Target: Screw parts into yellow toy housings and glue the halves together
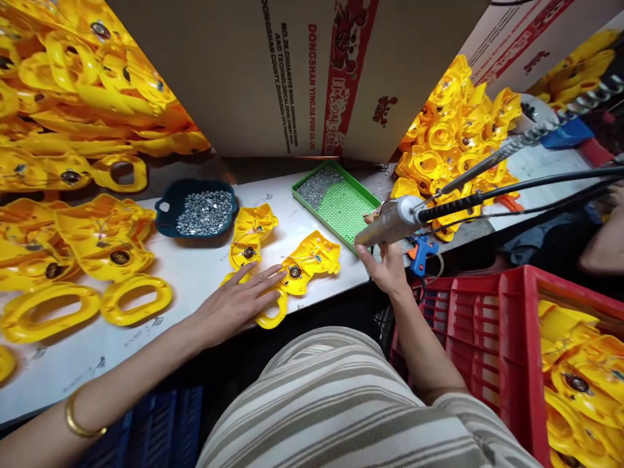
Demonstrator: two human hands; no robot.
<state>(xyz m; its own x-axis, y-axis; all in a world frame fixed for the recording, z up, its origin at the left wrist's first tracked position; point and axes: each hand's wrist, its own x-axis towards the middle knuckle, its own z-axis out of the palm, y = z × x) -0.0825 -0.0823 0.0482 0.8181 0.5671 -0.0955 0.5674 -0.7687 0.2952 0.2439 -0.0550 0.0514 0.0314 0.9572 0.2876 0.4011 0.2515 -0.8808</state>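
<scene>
White-covered surface (190, 273), small dark printed marks. On it: yellow handled plastic shells (104, 237), left; dark teal basin (168, 224), small metal pieces (205, 213) inside; two yellow plastic housings (314, 257) near front edge; green perforated tray (348, 205) behind.

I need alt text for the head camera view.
A person's right hand holds a gray corded tool while the left hand lies over two yellow plastic parts on a white worktop. Behind them are a dark bowl of small metal pieces and a green tray; similar yellow parts lie in heaps and in a red crate.
</scene>
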